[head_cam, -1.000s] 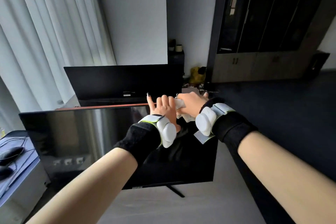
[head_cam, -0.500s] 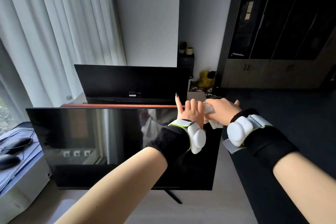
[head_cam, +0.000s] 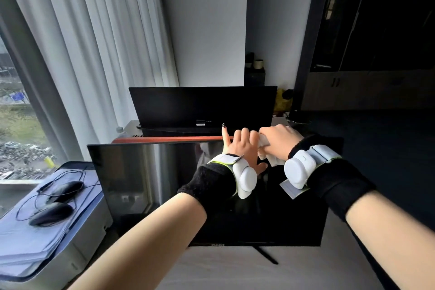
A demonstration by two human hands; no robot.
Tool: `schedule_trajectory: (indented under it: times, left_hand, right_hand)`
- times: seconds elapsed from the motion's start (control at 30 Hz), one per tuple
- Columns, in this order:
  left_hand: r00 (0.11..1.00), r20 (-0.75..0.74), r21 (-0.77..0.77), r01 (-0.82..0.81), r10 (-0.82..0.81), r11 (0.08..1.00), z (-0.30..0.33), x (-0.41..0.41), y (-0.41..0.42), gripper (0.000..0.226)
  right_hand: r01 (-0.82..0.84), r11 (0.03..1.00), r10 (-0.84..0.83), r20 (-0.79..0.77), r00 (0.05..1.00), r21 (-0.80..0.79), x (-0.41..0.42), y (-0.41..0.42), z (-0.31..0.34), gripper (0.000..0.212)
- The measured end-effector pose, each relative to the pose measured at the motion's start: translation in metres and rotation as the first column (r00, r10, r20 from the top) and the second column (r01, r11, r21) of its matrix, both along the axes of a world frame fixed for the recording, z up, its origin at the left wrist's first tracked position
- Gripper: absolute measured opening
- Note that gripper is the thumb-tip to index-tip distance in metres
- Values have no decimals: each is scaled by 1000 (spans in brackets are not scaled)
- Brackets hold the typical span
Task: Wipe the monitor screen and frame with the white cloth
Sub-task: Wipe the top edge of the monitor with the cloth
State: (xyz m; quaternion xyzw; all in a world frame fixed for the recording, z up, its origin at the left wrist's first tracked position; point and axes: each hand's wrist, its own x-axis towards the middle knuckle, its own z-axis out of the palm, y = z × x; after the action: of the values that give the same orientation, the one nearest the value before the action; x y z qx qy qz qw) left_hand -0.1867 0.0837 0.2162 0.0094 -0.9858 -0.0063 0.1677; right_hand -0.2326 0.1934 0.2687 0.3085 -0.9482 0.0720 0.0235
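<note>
No legible text; small marks on both monitors blurred.

Both hands grip white cloth atop monitor.

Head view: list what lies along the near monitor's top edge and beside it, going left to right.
Two black computer mice on the grey printer → bare glossy black monitor screen → left hand, index finger raised → crumpled white cloth → right hand gripping it.
</note>
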Motion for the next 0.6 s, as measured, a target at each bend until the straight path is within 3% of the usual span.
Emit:
schedule_trajectory:
  times: [0.3,0.6]
  left_hand:
    - [999,-8,32,41,-41,999,-4,35,-111,67]
    - [998,-20,53,-62,63,997,-13,66,-215,62]
  right_hand:
    - [-1,999,2,-24,1000,49,27,-107,-5,27]
    - [-59,994,65,-67,996,97,56,-213,-9,32]
